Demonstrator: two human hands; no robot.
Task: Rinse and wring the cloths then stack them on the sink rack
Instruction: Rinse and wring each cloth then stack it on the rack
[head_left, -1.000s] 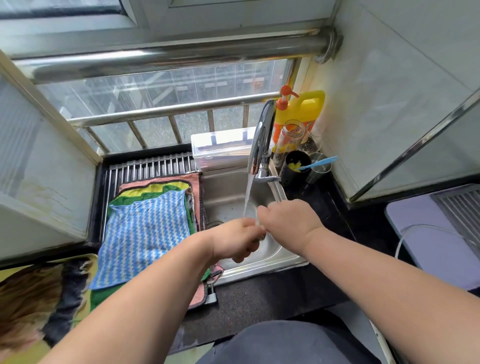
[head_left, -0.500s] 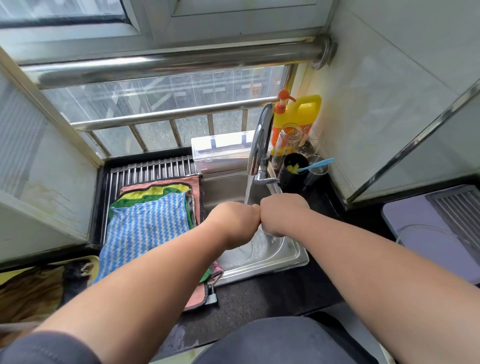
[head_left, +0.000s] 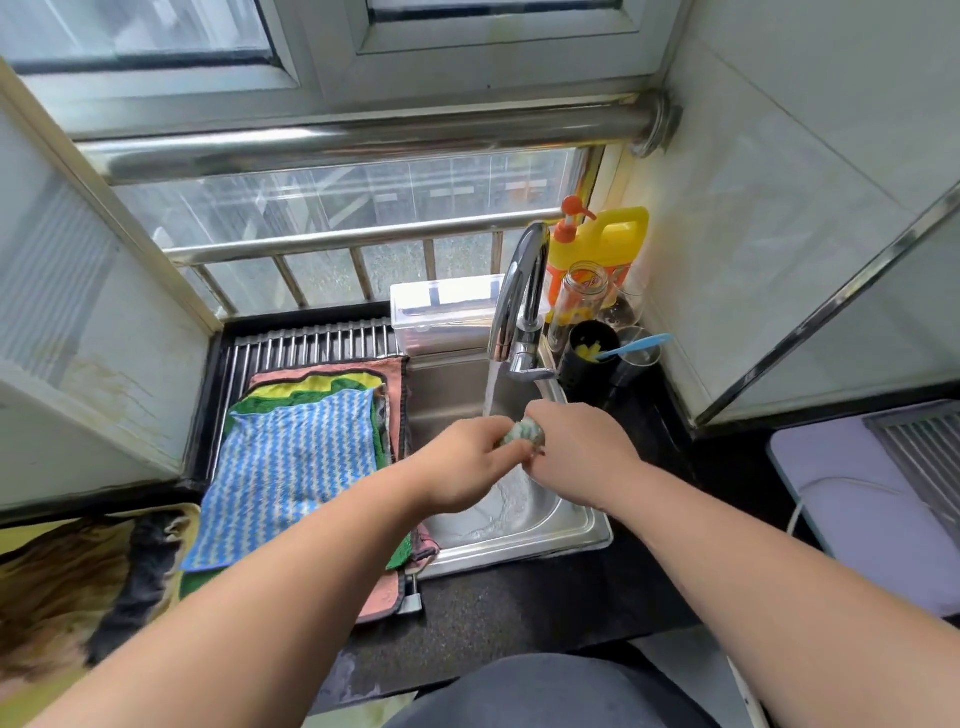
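Head view: left hand (head_left: 470, 462) and right hand (head_left: 576, 452) each keep a closed grip on one twisted cloth (head_left: 522, 432), over the sink (head_left: 571, 540) beside the tap (head_left: 519, 291) stream. Its long axis runs hand to hand. The stacked cloths (head_left: 296, 457) on the rack (head_left: 311, 343) lie toward the bench's left end, so the left hand is nearer.

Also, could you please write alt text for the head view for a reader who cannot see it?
A left hand and right hand grip a bunched greenish cloth under the running tap over a sink. To the left, a blue patterned cloth tops a stack on the sink rack; a yellow bottle stands beside the tap.
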